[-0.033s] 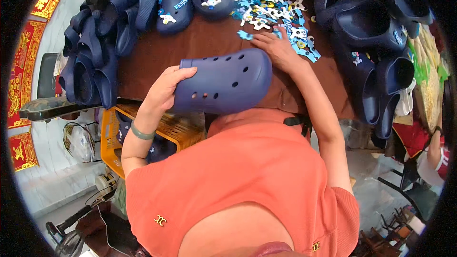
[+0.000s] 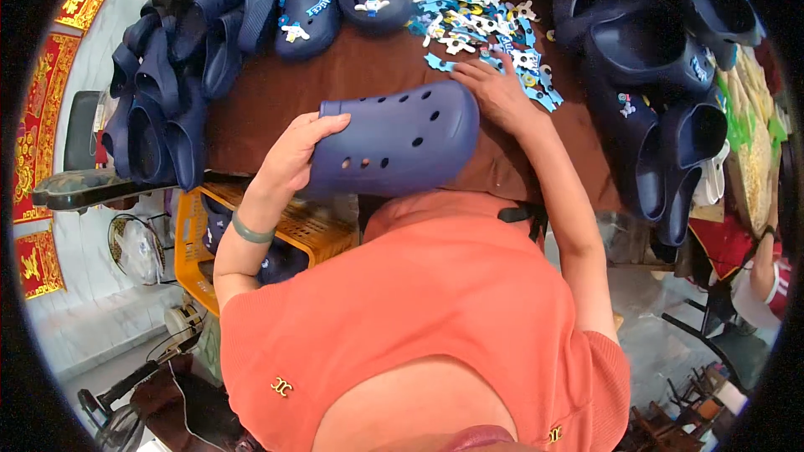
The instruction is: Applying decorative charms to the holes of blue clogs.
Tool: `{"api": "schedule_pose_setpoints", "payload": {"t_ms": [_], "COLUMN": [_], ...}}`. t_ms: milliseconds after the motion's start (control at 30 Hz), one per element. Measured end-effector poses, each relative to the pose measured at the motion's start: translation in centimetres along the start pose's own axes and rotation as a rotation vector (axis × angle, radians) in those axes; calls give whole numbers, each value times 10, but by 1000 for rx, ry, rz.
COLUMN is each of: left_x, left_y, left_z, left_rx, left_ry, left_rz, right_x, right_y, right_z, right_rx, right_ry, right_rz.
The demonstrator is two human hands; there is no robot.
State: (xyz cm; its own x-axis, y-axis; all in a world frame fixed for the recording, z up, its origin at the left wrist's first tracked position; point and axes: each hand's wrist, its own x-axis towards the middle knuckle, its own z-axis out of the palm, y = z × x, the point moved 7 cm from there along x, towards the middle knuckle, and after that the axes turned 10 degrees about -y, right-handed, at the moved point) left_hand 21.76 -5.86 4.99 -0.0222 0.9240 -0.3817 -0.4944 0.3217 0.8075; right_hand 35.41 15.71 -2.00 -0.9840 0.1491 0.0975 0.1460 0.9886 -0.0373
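Clasped around the left end of a navy clog [image 2: 398,138], my left hand [image 2: 293,151] holds it over the near edge of the brown table [image 2: 377,71], toe pointing right. Farther right, my right hand [image 2: 501,99] reaches to the charm pile [image 2: 473,21]; whether its fingers pinch anything, I cannot tell.

A marbled wall and a brown-covered desk in a busy workroom.
Red-and-gold hangings [image 2: 43,130] line the pale, grey-veined wall [image 2: 88,301] at left; the desk [image 2: 260,109] spans the middle; at right, a dark seat [image 2: 748,356] on black legs stands over pale, glossy floor [image 2: 649,310].
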Motion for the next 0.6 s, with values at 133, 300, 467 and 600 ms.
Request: {"api": "schedule_pose_setpoints", "payload": {"t_ms": [133,300,467,600], "left_x": [31,66,88,86], "left_y": [-6,-28,-46,-45], "left_z": [9,29,40,42], "left_rx": [-74,-195,-255,-269], "left_ry": [-10,-130,-153,-119], "left_rz": [52,-6,-70,-38], "right_x": [-46,-66,-63,-68], "right_y": [16,49,94,105], "right_z": [-22,-42,-29,-19], "right_rx": [76,335,104,128], "right_ry": [48,267,323,327], "right_rz": [98,202,606,665]}}
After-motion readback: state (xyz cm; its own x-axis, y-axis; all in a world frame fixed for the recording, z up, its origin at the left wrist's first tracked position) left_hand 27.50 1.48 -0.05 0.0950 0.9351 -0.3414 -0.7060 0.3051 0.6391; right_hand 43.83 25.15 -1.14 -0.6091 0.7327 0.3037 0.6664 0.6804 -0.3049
